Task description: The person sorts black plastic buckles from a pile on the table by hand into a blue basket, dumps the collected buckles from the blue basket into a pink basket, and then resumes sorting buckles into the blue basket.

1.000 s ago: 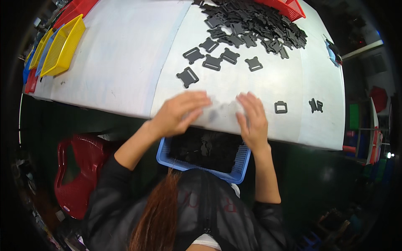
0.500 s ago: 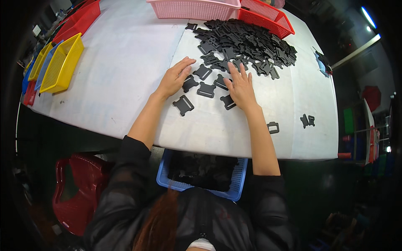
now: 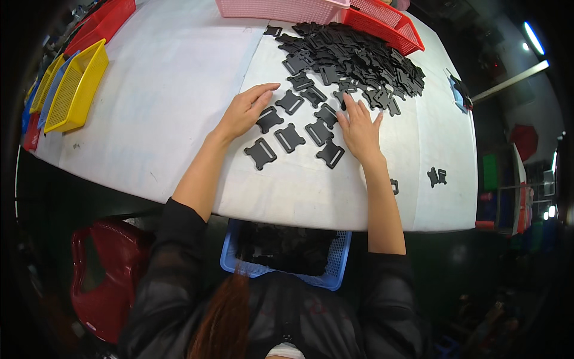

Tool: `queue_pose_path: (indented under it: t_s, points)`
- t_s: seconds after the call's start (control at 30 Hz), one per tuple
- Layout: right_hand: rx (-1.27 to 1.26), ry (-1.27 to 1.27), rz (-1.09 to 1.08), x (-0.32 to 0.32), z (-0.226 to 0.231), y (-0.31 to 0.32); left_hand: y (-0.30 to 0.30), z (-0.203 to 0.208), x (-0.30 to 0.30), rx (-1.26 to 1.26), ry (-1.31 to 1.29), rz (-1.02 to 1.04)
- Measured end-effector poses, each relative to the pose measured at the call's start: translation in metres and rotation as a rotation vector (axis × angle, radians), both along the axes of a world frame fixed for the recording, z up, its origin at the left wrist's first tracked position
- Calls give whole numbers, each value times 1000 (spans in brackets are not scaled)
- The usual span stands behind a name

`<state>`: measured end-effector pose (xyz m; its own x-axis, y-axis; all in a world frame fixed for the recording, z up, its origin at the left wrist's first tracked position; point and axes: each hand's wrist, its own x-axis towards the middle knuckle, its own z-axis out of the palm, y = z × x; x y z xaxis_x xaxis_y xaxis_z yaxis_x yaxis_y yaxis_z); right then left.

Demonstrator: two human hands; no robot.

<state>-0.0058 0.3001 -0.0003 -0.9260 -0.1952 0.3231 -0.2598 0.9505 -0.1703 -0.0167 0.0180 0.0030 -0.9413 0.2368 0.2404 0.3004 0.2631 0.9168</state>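
Flat black plastic buckle pieces, each with a slot along one side, lie spread on the white table [image 3: 167,102]. My left hand [image 3: 242,113] is open at the left of this group, fingers stretched to the right, close to one buckle piece [image 3: 269,120]. At the right, my right hand [image 3: 362,133] is open with its fingers apart. Its fingertips reach a buckle piece [image 3: 341,99] below the big pile; whether they press on it I cannot tell. Nearest me are three more, a left piece [image 3: 260,154], a middle piece [image 3: 290,138] and a right piece [image 3: 330,154].
A large pile of black buckle pieces [image 3: 359,60] lies at the back, against a pink basket [image 3: 275,9] and a red basket [image 3: 388,30]. Yellow basket [image 3: 78,90] at the left edge. Below the table's front edge sits a blue basket [image 3: 227,254] of dark pieces; a red chair [image 3: 110,281] stands left.
My right hand has moved slightly right and nearer me. Several buckle pieces between my hands have shifted and turned. My left hand has hardly moved.
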Motion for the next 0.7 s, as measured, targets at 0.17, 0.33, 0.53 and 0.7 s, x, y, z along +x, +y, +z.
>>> queue_pose_path:
  t_s: [0.17, 0.33, 0.53, 0.7]
  points:
    - [-130, 109, -48, -19, 13, -11, 5, 10, 0, -93, 17, 1]
    - [19, 158, -242, -79, 9, -46, 5, -1, 0, -1, -9, 28]
    - [-63, -5, -168, -71, 19, -32, -1, 5, 3, -62, -1, 9]
    - [-189, 95, 155, -7, 19, -5, 0, 1, -1, -261, 163, -99]
